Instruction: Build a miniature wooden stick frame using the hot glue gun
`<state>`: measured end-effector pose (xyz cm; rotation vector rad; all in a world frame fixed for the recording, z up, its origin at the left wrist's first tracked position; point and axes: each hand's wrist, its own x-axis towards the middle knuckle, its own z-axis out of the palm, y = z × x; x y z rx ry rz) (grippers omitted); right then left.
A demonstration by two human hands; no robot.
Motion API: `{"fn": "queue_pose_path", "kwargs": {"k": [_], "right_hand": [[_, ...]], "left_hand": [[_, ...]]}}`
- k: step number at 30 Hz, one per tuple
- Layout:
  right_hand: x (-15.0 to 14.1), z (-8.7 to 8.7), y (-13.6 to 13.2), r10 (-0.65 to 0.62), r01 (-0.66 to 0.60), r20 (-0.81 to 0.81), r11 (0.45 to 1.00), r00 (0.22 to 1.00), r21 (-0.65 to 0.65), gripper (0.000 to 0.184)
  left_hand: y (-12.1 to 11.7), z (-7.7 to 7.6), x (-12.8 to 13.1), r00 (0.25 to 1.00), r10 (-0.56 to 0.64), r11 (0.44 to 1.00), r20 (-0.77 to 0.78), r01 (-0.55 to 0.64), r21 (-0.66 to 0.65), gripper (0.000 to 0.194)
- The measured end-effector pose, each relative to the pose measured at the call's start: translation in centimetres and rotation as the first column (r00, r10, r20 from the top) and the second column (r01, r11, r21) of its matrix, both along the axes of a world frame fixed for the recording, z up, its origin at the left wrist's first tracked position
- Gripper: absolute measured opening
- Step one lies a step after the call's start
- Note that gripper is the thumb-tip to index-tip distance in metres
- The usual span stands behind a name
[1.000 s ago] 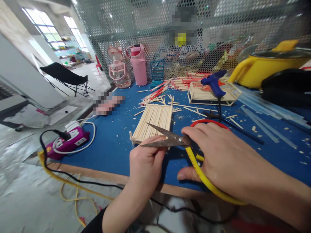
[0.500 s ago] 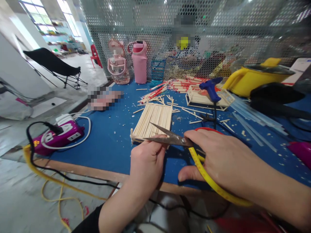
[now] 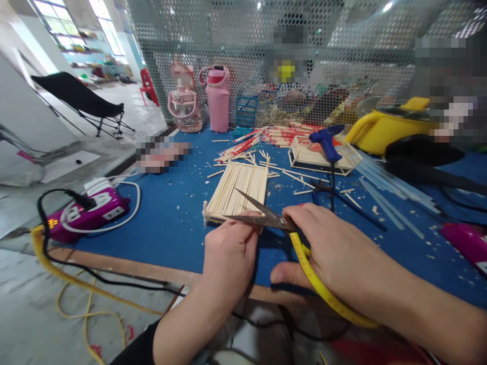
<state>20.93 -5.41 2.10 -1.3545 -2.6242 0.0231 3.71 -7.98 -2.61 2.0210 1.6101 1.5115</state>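
Note:
My right hand (image 3: 331,248) grips a pair of scissors (image 3: 266,219). The blades are apart and point left, passing over the knuckles of my left hand. A yellow measuring tape (image 3: 317,284) hangs in a loop about my right hand. My left hand (image 3: 230,253) is closed at the near right corner of a small frame of wooden sticks (image 3: 241,185), its fingertips partly hidden. The frame has sticks laid side by side and short corner posts. Beyond it are loose sticks (image 3: 300,175) and red-tipped sticks (image 3: 281,134).
A second stick frame (image 3: 323,159) stands behind a blue glue gun (image 3: 327,142). Pliers (image 3: 342,195), clear glue sticks (image 3: 395,177) and a yellow pot (image 3: 384,126) are to the right. A purple power strip (image 3: 99,213) and pink bottles (image 3: 218,101) are left. A person shows at the upper right.
The view shifts slightly, and a person appears at the upper right. My right hand and the scissors move slightly left. The blades stay apart, and my left hand keeps its place at the frame.

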Motion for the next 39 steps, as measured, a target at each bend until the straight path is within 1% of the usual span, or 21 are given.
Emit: {"fn": "queue_pose_path", "kwargs": {"k": [5, 6, 8, 10, 11, 15, 17, 22, 24, 27, 29, 31, 35, 37, 39], "right_hand": [[-0.5, 0.6, -0.3, -0.001, -0.003, -0.052, 0.998, 0.999, -0.067, 0.072], [-0.6, 0.7, -0.4, -0.003, 0.001, -0.048, 0.998, 0.999, -0.059, 0.073], [-0.5, 0.7, -0.5, -0.015, 0.015, -0.022, 1.0, 1.0, -0.002, 0.075], [-0.3, 0.5, -0.5, -0.032, 0.032, 0.004, 0.998, 0.999, 0.054, 0.075], [-0.2, 0.3, -0.4, -0.04, 0.039, 0.011, 0.997, 0.999, 0.063, 0.074], [0.3, -0.3, -0.5, -0.068, 0.068, 0.011, 0.997, 0.998, 0.021, 0.077], [0.4, -0.3, -0.6, -0.078, 0.078, 0.01, 0.997, 0.997, 0.007, 0.078], [-0.1, -0.2, -0.8, -0.073, 0.072, 0.016, 0.997, 0.997, 0.03, 0.076], [0.0, -0.2, -0.6, -0.08, 0.081, -0.008, 0.996, 0.997, 0.034, 0.076], [0.7, 0.0, -0.1, -0.102, 0.106, -0.078, 0.993, 0.992, 0.044, 0.072], [1.4, 0.0, 0.2, -0.138, 0.146, -0.116, 0.988, 0.984, 0.059, 0.069], [1.9, 0.0, 0.3, -0.177, 0.185, -0.131, 0.981, 0.975, 0.054, 0.068], [2.2, -0.5, 0.0, -0.179, 0.185, -0.131, 0.982, 0.975, 0.035, 0.069], [2.1, -0.7, -0.3, -0.177, 0.183, -0.132, 0.982, 0.975, 0.035, 0.071], [2.1, -0.7, -0.6, -0.2, 0.206, -0.141, 0.978, 0.97, 0.032, 0.071]], "left_hand": [[-0.1, -0.1, 0.2, 0.999, -0.03, 1.0, -0.014, 0.03, -0.008, 0.022], [-0.1, -0.1, 0.2, 0.999, -0.026, 1.0, -0.02, 0.026, -0.014, 0.023], [-0.1, -0.1, 0.2, 1.0, -0.001, 1.0, -0.02, 0.0, -0.024, 0.023], [0.0, 0.0, 0.2, 1.0, 0.02, 0.999, 0.002, -0.02, -0.034, 0.022], [0.0, 0.0, 0.2, 1.0, 0.019, 0.999, 0.016, -0.019, -0.038, 0.022], [-0.1, 0.2, 0.2, 0.996, 0.005, 0.997, 0.089, 0.001, -0.074, 0.014], [-0.1, 0.2, 0.2, 0.993, 0.014, 0.996, 0.116, -0.003, -0.092, 0.014], [0.2, 0.1, 0.1, 0.994, -0.001, 0.996, 0.107, 0.01, -0.086, 0.022], [0.2, 0.2, -0.2, 0.995, -0.006, 0.996, 0.104, 0.015, -0.089, 0.02], [0.1, 0.5, -1.1, 0.996, 0.036, 0.996, 0.084, -0.029, -0.081, 0.013], [-0.2, 0.8, -2.0, 0.994, 0.087, 0.994, 0.06, -0.082, -0.072, 0.011], [-0.7, 0.9, -2.6, 0.993, 0.107, 0.991, 0.039, -0.104, -0.079, 0.01], [-1.6, 0.2, -2.5, 0.999, 0.046, 0.997, 0.023, -0.044, -0.055, 0.01], [-1.8, -0.2, -2.2, 0.998, 0.051, 0.998, 0.023, -0.05, -0.031, 0.013], [-1.7, -0.4, -2.0, 0.997, 0.067, 0.997, 0.028, -0.066, -0.026, 0.016]]}}
